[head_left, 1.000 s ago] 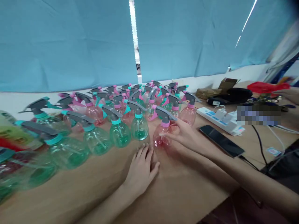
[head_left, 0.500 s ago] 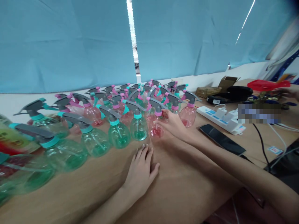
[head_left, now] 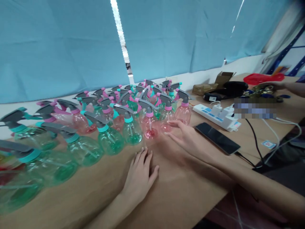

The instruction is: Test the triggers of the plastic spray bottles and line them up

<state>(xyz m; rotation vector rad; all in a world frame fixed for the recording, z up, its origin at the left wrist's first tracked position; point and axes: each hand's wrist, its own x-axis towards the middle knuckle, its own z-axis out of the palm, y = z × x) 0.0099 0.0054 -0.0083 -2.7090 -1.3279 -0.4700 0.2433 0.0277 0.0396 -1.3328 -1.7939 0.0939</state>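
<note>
My left hand lies flat on the wooden table, fingers spread, with nothing in it. My right hand has its thumb and fingers apart and is empty, just in front of a pink spray bottle; I cannot tell whether the fingertips touch it. Left of that hand stands another pink spray bottle with a grey trigger head and pink collar. Beside it is a green spray bottle with a turquoise collar. To the right, a further pink spray bottle stands at the end of the front row.
Many spray bottles crowd the table's back and left, including a large green spray bottle. On the right are a black phone, a white power strip with plugs and cables, and a cardboard box. Another person's hand is at far right.
My right hand has let go of the pink spray bottle and moved back to the right, its fingers parting. My left hand stays flat on the table. The view has turned right.
</note>
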